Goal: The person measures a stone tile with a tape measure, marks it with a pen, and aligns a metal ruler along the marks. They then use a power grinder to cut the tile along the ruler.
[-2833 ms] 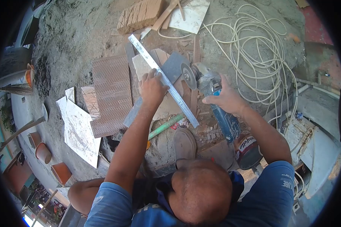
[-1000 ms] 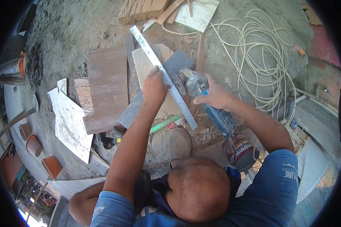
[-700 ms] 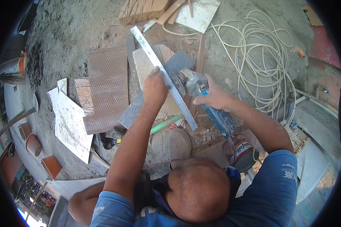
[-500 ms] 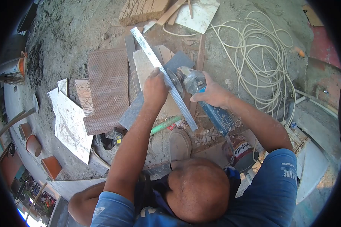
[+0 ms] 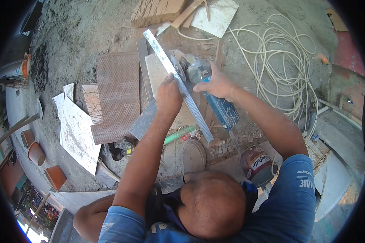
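Note:
My left hand [image 5: 169,95] is closed on the middle of a long metal straightedge [image 5: 197,115], which lies slanted across a pale tile [image 5: 153,72]. My right hand [image 5: 220,84] grips a blue angle grinder [image 5: 222,110] near its head. The grinder's round disc [image 5: 177,67] is at the right side of the straightedge, above my left hand. Under the straightedge, a dark grey strip [image 5: 144,120] sticks out to the lower left. Whether the disc touches the tile cannot be made out.
A brown patterned tile [image 5: 118,91] and broken white pieces [image 5: 78,131] lie at left. Coiled cable [image 5: 286,67] is at right, a Wafello tin [image 5: 256,163] near my right arm. A green tube [image 5: 179,135] lies near a shoe [image 5: 194,156].
My right hand and the grinder have moved up and slightly left along the straightedge. My left hand stays on the straightedge.

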### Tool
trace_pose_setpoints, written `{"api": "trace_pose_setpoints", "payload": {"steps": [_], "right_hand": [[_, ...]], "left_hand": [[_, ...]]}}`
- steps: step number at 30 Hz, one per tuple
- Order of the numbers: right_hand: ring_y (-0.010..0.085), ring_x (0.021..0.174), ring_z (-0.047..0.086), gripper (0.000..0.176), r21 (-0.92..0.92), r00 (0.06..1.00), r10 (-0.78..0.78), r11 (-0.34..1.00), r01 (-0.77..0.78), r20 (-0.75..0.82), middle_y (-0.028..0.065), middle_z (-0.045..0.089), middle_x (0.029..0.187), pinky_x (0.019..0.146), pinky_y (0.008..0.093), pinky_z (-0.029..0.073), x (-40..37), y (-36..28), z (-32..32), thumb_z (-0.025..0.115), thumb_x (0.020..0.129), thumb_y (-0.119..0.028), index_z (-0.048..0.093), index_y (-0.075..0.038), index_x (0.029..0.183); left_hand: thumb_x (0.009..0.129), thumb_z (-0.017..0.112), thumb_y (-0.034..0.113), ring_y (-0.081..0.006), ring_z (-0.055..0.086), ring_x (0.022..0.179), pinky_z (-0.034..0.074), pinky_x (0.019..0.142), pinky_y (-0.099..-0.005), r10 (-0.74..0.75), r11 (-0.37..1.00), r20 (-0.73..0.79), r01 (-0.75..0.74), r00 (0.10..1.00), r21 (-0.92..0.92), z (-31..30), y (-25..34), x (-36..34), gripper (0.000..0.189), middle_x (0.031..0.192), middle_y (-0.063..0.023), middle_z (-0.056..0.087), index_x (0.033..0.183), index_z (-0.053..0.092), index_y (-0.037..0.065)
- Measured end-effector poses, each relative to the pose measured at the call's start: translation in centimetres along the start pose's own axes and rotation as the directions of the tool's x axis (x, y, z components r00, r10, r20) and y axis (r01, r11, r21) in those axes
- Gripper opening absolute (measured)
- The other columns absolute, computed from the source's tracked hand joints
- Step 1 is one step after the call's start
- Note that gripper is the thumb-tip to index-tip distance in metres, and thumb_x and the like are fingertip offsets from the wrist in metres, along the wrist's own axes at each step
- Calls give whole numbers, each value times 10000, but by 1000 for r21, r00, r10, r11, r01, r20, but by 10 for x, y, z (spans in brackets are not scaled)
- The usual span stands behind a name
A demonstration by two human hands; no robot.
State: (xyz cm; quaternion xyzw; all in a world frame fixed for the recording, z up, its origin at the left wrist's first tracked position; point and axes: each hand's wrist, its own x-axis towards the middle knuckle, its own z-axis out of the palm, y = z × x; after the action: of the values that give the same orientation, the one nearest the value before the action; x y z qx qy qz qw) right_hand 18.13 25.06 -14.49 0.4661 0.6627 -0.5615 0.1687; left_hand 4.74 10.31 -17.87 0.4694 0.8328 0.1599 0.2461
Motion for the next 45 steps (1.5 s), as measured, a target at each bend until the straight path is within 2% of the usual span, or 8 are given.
{"api": "trace_pose_setpoints", "payload": {"steps": [9,11,33,35,36,38,40,45], "right_hand": [[352,1239,508,1177,95,997,-20,995,27,-73,299,477,1365,1046,379,411,-8,-1,-4,850,681,-297,100,62,1515],[355,1234,515,1180,-17,997,25,1000,-26,-67,305,484,1359,1042,375,414,-15,-7,-4,845,683,-312,98,56,1518],[398,1235,531,1199,-2,999,17,1000,-17,-34,330,481,1366,1045,399,427,-27,11,-4,810,683,-345,56,49,1528],[381,1226,537,1207,49,994,-47,997,52,-103,317,492,1359,1033,389,437,-28,20,-6,822,685,-331,46,43,1530],[381,1226,537,1207,49,993,-53,997,58,-103,317,492,1359,1033,389,437,-30,25,-8,822,685,-331,46,43,1530],[329,1169,566,1198,272,989,-22,960,61,-144,274,537,1306,968,379,482,-37,35,-9,832,701,-271,25,37,1531],[295,1126,578,1153,374,985,-17,924,82,-174,245,553,1265,927,370,500,-52,34,-11,831,708,-240,61,39,1521],[222,1020,600,984,528,942,-51,817,231,-333,183,567,1182,835,352,532,-81,39,-13,818,735,-184,192,19,1467]], "left_hand": [[596,847,97,-358,639,1077,514,923,-405,12,1000,5,-12,1000,11,-1,1,0,507,1338,-210,567,1054,679,-44],[596,846,97,-357,641,1074,515,922,-405,4,1000,15,-4,1000,12,-1,1,0,514,1340,-209,566,1060,679,-45],[630,840,129,-369,613,1132,487,976,-407,-21,1000,37,22,999,-15,-6,6,-2,556,1351,-219,556,1127,668,-52],[641,839,139,-383,596,1156,477,991,-412,-48,997,45,50,998,-55,0,3,-5,547,1348,-244,550,1120,666,-58],[646,844,164,-405,583,1155,469,988,-429,-47,996,-60,42,997,-74,12,-1,-11,605,1310,-272,554,1154,620,-77],[652,849,190,-427,569,1154,461,986,-445,-52,995,-161,38,986,-89,23,8,-25,667,1273,-300,558,1187,574,-96],[680,818,199,-468,574,1052,475,899,-506,-208,968,-196,173,958,-183,31,30,-38,710,1193,-313,518,1216,446,-82],[773,608,95,-456,577,950,470,832,-515,-194,966,-296,128,935,-225,40,9,-43,501,1045,-271,538,1211,422,-62]]}}
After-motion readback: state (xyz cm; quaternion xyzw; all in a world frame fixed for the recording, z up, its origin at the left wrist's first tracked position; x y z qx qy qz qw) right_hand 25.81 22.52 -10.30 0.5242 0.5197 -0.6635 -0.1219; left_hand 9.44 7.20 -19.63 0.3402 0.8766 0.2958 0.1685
